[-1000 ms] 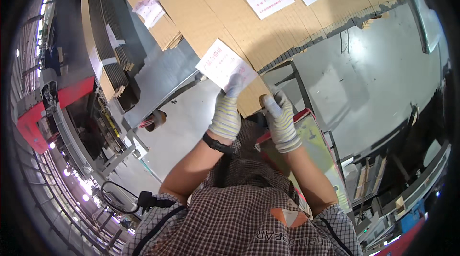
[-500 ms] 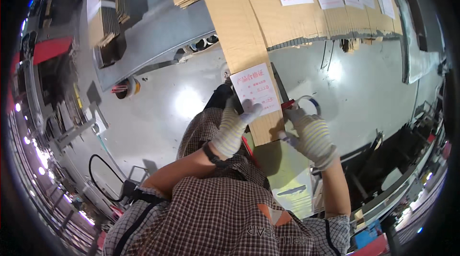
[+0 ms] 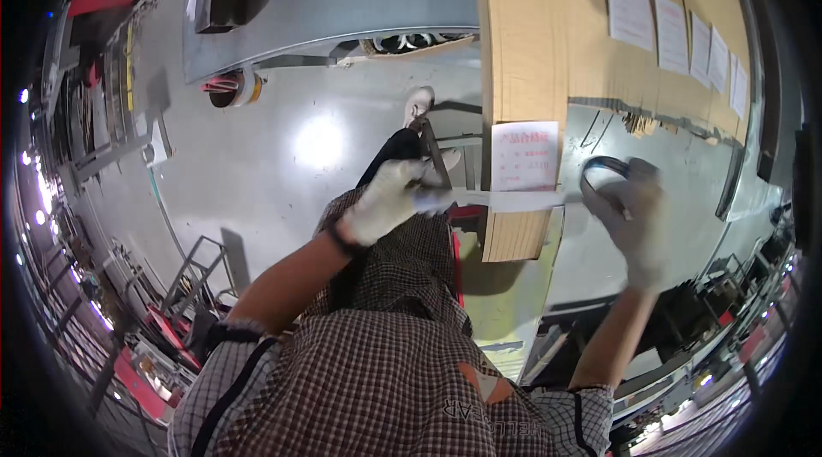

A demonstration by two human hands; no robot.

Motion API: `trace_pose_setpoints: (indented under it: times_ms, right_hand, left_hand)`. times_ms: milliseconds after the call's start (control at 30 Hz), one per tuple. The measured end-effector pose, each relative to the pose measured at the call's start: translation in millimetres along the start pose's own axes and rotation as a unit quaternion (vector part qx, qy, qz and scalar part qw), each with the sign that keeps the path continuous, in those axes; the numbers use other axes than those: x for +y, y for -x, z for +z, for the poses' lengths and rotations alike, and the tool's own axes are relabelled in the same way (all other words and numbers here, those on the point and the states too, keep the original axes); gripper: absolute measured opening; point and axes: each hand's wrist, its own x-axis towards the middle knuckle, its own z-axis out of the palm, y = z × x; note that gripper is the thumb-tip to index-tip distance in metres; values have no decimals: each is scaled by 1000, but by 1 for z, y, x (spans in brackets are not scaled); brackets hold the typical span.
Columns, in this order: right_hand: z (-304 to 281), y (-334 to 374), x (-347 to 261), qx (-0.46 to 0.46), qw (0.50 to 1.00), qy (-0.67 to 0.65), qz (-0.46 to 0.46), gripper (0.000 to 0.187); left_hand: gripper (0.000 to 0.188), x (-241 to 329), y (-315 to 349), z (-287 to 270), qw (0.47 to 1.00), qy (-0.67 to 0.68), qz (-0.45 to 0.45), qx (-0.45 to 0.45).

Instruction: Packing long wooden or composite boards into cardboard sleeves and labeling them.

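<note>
Whitish tape (image 3: 524, 200) spans label (image 3: 526, 153) at 2 o'clock, uncut. Left fingers (image 3: 432, 199) pinch its end; right fingers (image 3: 632, 198) grip roll (image 3: 604, 163).

Floor (image 3: 248, 166): bright, one round glare (whitest at its middle)
Right grip (image 3: 635, 213): heavily blurred
Left grip (image 3: 390, 202): softly blurred
Lamps (image 3: 24, 96): small, glaring, far left
Edges: bent, darkening

A brown-and-white checked apron (image 3: 368, 371) covers the torso and lap, with dark lettering and an orange patch (image 3: 467, 378) with a pale centre. Under it are pale sleeves (image 3: 199, 393) with a dark grid and a dark stripe (image 3: 224, 390). Pale gloves (image 3: 383, 207), a black wristband (image 3: 342, 238) on the left, dark trousers (image 3: 396, 151) and whitish shoes (image 3: 419, 102) complete the clothing
</note>
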Motion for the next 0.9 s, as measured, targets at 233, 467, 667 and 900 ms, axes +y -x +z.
trace_pose_setpoints:
  times_ms: [233, 467, 667, 900]
  right_hand:
    - [108, -15, 64, -34, 922, -384, 36, 23]
    - [101, 9, -76, 272, 948, -154, 51, 84]
    - [140, 23, -86, 282, 944, -113, 126, 103]
    - [52, 26, -110, 130, 971, -6, -199, 46]
  left_hand:
    - [70, -150, -149, 75, 969, 160, 134, -134]
    - [40, -253, -208, 77, 970, 187, 103, -117]
    - [27, -11, 13, 8, 977, 205, 61, -13]
    - [29, 3, -9, 87, 957, 33, 216, 189]
